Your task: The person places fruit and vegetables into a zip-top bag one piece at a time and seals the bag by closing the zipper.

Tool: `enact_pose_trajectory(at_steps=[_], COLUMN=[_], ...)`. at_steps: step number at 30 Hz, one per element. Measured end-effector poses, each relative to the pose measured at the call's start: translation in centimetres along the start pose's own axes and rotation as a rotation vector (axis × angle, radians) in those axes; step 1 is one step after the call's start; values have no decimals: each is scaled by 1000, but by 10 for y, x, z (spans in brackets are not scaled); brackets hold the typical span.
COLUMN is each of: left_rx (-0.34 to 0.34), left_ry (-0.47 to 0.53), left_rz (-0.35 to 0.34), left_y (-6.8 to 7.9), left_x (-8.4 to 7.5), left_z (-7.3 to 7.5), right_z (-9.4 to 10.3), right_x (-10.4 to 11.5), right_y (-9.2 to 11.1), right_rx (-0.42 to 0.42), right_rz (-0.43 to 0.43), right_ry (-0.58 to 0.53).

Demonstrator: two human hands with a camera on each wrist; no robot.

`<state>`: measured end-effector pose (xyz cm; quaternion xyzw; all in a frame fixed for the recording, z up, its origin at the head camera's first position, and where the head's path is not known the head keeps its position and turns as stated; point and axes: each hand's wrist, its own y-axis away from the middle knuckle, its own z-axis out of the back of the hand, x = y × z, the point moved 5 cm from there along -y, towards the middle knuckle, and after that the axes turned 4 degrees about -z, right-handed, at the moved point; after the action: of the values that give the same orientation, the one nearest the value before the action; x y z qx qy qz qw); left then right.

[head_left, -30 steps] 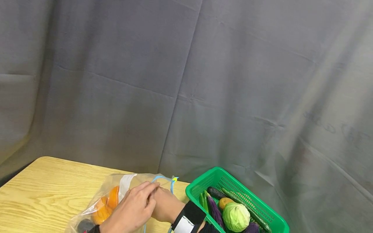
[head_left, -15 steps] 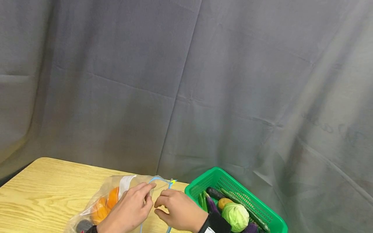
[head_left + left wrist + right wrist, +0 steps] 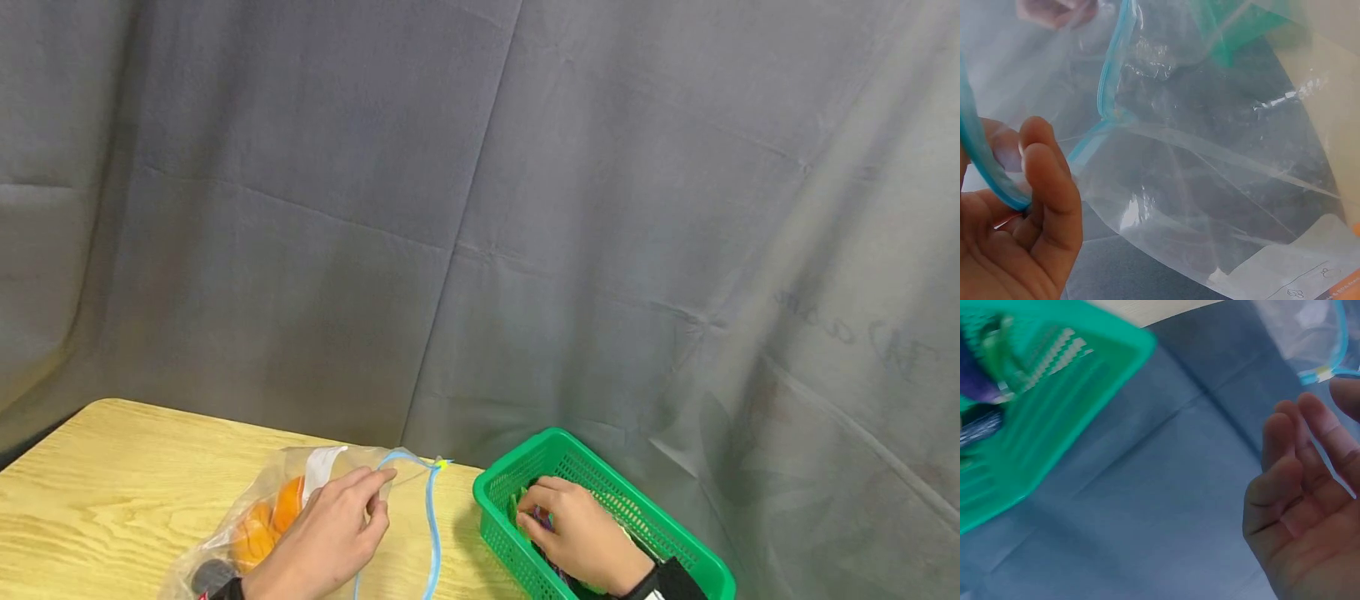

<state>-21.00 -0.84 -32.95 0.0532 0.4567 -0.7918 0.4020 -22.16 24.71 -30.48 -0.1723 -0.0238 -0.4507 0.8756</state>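
1. The green vegetables [image 3: 1000, 353] and the purple vegetable [image 3: 972, 372] sit in the left end of the green basket [image 3: 507, 557]. In the head view, the green bits peek out just left of the right hand's [image 3: 581, 533] fingertips, and purple shows below them. Their long way is too blurry to tell.

2. The right hand is much nearer to them than the left hand [image 3: 330, 521]. In the head view it is over the basket, fingers bent down and pointing left. I cannot tell if they touch anything there. In the right wrist view, they are loosely bent, with nothing in them.

3. The basket's long side runs from far left to near right.

4. Left of the basket, a little apart, lies the clear bag [image 3: 1179, 169]. Its mouth, with a blue strip [image 3: 433, 525], is on the basket side.

5. The left hand's fingers are curled around the bag's blue edge and hold it.

6. Deep in the bag, away from the mouth, are orange things [image 3: 253, 537] and a dark round thing [image 3: 213, 577].

7. Under the bag is a wooden table [image 3: 150, 475]. Gray cloth [image 3: 300, 208] hangs behind.
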Motion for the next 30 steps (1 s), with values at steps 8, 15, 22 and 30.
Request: enact_pose_trajectory(at_steps=[8,15,22,30], left_rx=[15,27,35,57], left_ry=[4,16,-1,12], left_rz=[18,22,11,33], left_y=[0,1,2,4], left_x=[2,3,3,4], left_z=[1,1,1,0], right_z=[4,9,1,-30], right_x=[-39,-62,-97,-136], right_y=[21,35,46,63], right_rx=[93,80,113,213], right_rz=[-169,-254,-366,-565], right_ry=[-77,-37,-22,55])
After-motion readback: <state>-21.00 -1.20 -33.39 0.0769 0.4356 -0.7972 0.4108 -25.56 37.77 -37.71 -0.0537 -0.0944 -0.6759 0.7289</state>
